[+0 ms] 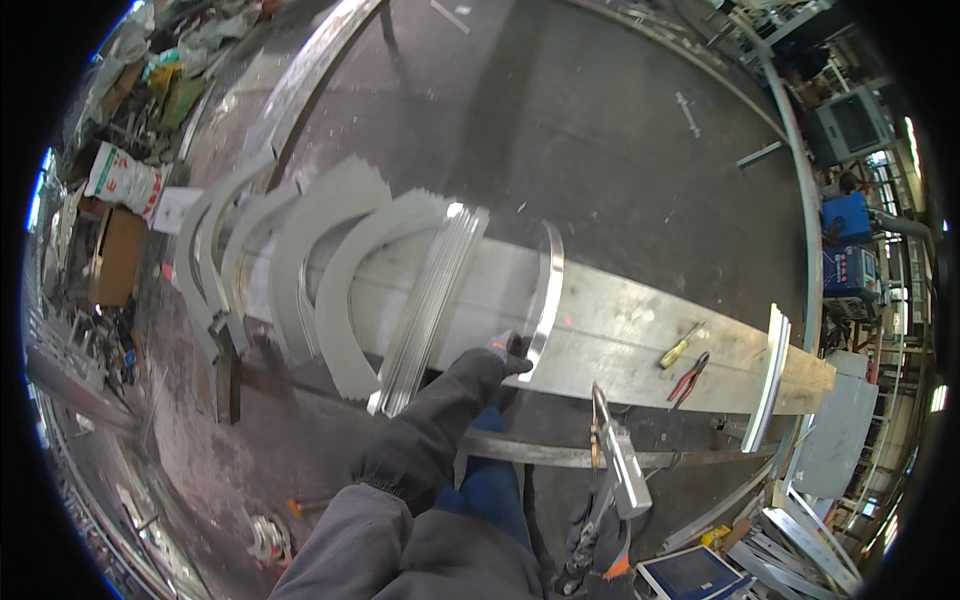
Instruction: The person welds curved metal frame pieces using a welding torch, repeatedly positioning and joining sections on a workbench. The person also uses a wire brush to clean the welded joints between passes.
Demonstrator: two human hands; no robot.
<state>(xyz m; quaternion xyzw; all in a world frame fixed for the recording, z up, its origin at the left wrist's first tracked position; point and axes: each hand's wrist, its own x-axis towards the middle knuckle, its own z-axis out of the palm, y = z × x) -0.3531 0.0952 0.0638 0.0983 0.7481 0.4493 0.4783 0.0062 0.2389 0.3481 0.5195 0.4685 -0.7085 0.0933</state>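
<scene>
My left hand (512, 353), in a dark glove, is closed on the lower end of a curved metal strip (546, 298), which stands on edge across the long metal-topped bench (640, 320). In the lower right, my right hand (604, 535), dark and partly hidden, grips a welding torch (624, 470) with a silver body and a pointed coppery tip. That tip reaches up to the bench's near edge, apart from the strip. Left of the strip lies a bundle of long narrow metal strips (432, 305), beside several flat grey curved plates (345, 300).
On the bench's right lie a yellow-handled screwdriver (680, 346), red-handled pliers (688, 380) and pale metal profiles (768, 375). A rail (560, 455) runs along the near side. Blue machines (848, 270) stand at far right; a white sack (125, 178) and cardboard box (118, 257) at left.
</scene>
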